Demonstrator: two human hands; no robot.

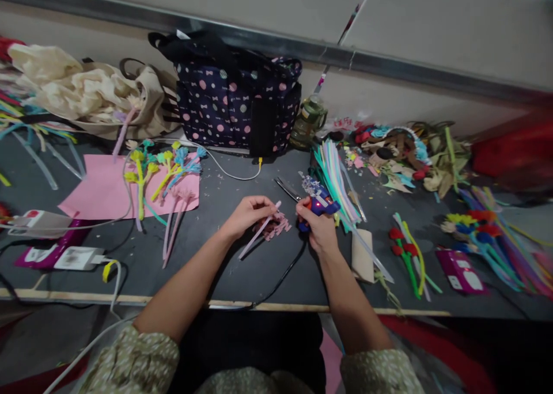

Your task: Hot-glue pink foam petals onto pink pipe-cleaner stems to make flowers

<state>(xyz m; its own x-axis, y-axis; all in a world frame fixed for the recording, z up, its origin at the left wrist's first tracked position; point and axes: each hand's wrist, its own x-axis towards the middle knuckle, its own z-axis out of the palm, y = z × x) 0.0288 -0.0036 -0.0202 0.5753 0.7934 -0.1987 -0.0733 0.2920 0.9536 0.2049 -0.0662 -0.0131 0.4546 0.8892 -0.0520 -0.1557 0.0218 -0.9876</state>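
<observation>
Between the thumb and fingers of my left hand (253,214) is a pale lilac pipe cleaner (254,239), slanting down to the left over the dark table. Under and beside it lies a small pile of short pink pieces (279,227). My right hand (319,226) is closed around a blue glue gun (323,203) with a small red light showing; a black cord runs down from below it. Scissors (288,190) point up and left just beyond my right fingers, their handles hidden. A little pile of pale, silvery clippings (311,185) lies behind the glue gun.
A pink sheet (101,181) bears pipe-cleaner flowers at left, near white chargers (78,258) and cables. A patterned bag (216,103) and green bottle (309,120) stand behind. Pipe-cleaner bundles (334,178), a beige pouch (363,256) and red-topped flowers (404,256) lie at right.
</observation>
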